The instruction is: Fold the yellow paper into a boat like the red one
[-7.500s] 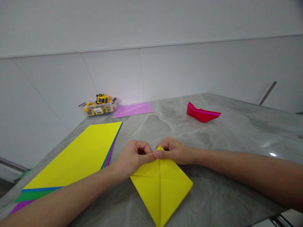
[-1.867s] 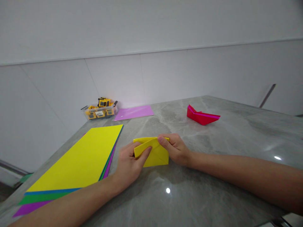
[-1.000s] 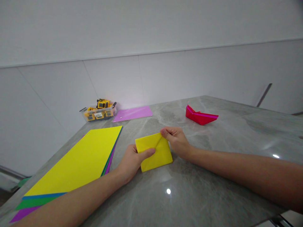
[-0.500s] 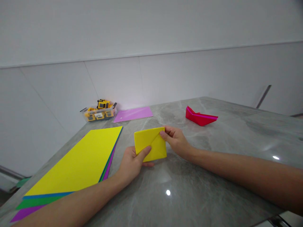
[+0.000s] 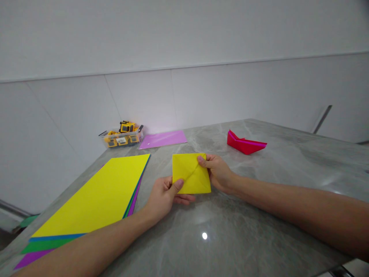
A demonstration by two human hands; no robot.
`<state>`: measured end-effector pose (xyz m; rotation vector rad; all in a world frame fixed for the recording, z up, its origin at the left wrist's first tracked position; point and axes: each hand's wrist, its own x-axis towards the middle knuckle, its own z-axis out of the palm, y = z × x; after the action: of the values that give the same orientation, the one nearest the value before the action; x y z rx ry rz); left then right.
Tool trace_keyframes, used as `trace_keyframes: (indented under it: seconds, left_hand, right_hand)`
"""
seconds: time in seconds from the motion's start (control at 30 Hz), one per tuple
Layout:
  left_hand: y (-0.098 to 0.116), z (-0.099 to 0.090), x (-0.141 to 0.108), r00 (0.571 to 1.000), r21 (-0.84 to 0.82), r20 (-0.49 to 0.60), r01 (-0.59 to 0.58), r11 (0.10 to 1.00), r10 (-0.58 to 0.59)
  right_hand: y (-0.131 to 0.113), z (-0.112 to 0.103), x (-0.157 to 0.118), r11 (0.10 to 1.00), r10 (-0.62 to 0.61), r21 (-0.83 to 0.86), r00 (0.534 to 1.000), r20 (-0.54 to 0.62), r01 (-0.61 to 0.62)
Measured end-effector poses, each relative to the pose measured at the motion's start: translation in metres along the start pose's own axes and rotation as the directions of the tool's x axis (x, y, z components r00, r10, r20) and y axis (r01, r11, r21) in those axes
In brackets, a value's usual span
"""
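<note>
A yellow sheet of paper folded into a small square [image 5: 191,171] is held up above the table, a diagonal seam crossing its face. My left hand [image 5: 164,195] grips its lower left corner, thumb in front and fingers behind and beneath. At the upper right edge my right hand [image 5: 219,172] pinches it, thumb on the front; the fingers behind are partly hidden. Beyond my right hand, a red folded paper boat [image 5: 245,146] with a pink stripe along its edge rests on the table.
Large coloured sheets [image 5: 98,192], yellow on top of blue, green and purple, lie fanned at the left. Behind them stands a clear plastic box [image 5: 122,139] of yellow toy vehicles. Beside it lies a flat pink-purple pad [image 5: 163,139]. The grey marbled table [image 5: 259,238] meets a white wall.
The yellow folded paper has moved slightly right and its face now shows more squarely, with the seam clearer. Both hands keep hold of it, and more left fingers show underneath.
</note>
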<state>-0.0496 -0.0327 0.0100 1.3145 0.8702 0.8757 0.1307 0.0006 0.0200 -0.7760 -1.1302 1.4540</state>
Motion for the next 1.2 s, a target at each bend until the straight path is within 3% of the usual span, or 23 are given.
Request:
trace_keyframes:
  seconds: [0.1, 0.17, 0.2, 0.27, 0.37, 0.43, 0.53, 0.63, 0.73, 0.8, 0.87, 0.93, 1.0, 1.1, 1.2]
  left_hand:
    - [-0.001, -0.005, 0.003, 0.99, 0.056, -0.113, -0.077, 0.996, 0.083]
    - [0.0, -0.009, 0.006, 0.944, 0.156, -0.24, -0.194, 0.968, 0.228]
    - [0.0, -0.012, 0.007, 0.905, 0.221, -0.285, -0.26, 0.94, 0.317]
    - [0.0, -0.016, 0.009, 0.824, 0.337, -0.326, -0.356, 0.872, 0.463]
    - [-0.004, -0.021, 0.011, 0.769, 0.426, -0.357, -0.372, 0.825, 0.53]
    - [-0.009, -0.023, 0.013, 0.791, 0.397, -0.376, -0.332, 0.856, 0.482]
    - [-0.013, -0.023, 0.015, 0.866, 0.273, -0.345, -0.276, 0.922, 0.362]
    - [-0.009, -0.019, 0.012, 0.923, 0.273, -0.235, -0.239, 0.932, 0.306]
    - [-0.002, -0.013, 0.007, 0.951, 0.302, -0.146, -0.22, 0.928, 0.273]
    - [0.0, -0.01, 0.004, 0.959, 0.188, -0.133, -0.222, 0.957, 0.249]
    - [0.001, -0.01, 0.004, 0.963, -0.027, -0.144, -0.234, 0.972, 0.228]
    - [0.0, -0.011, 0.005, 0.963, -0.205, -0.172, -0.24, 0.949, 0.206]
    - [-0.001, -0.013, 0.006, 0.972, -0.283, -0.169, -0.207, 0.936, 0.164]
    - [-0.002, -0.013, 0.008, 0.996, -0.244, -0.018, -0.089, 0.966, 0.087]
    - [-0.002, -0.01, 0.008, 0.997, -0.059, 0.058, -0.054, 0.997, 0.057]
  right_hand:
    - [-0.005, -0.001, -0.006, 0.929, -0.256, -0.275, 0.967, 0.004, 0.247]
    - [-0.006, -0.005, -0.008, 0.787, -0.449, -0.441, 0.891, 0.07, 0.432]
    - [-0.006, -0.007, -0.008, 0.749, -0.485, -0.463, 0.868, 0.105, 0.474]
    - [-0.004, -0.012, -0.005, 0.828, -0.411, -0.374, 0.906, 0.104, 0.418]
    - [0.001, -0.018, 0.004, 0.986, -0.094, -0.135, 0.993, 0.069, 0.102]
    - [0.003, -0.019, 0.007, 0.995, 0.102, -0.023, 0.985, 0.136, -0.1]
    - [0.004, -0.017, 0.007, 0.975, 0.212, 0.026, 0.954, 0.213, -0.223]
    - [0.006, -0.015, 0.005, 0.984, 0.176, -0.062, 0.945, 0.274, -0.166]
    - [0.01, -0.015, 0.003, 0.983, 0.156, -0.139, 0.945, 0.287, -0.12]
    - [0.012, -0.014, 0.002, 0.985, 0.13, -0.139, 0.959, 0.252, -0.097]
    - [0.012, -0.012, 0.002, 0.991, 0.097, -0.115, 0.973, 0.211, -0.074]
    - [0.011, -0.01, 0.001, 0.994, 0.068, -0.098, 0.983, 0.17, -0.052]
    - [0.01, -0.008, 0.0, 0.995, 0.039, -0.092, 0.989, 0.14, -0.026]
    - [0.01, -0.007, -0.001, 0.995, -0.012, -0.099, 0.994, 0.11, 0.023]
    - [0.011, -0.006, -0.003, 0.987, -0.068, -0.142, 0.994, 0.091, 0.08]
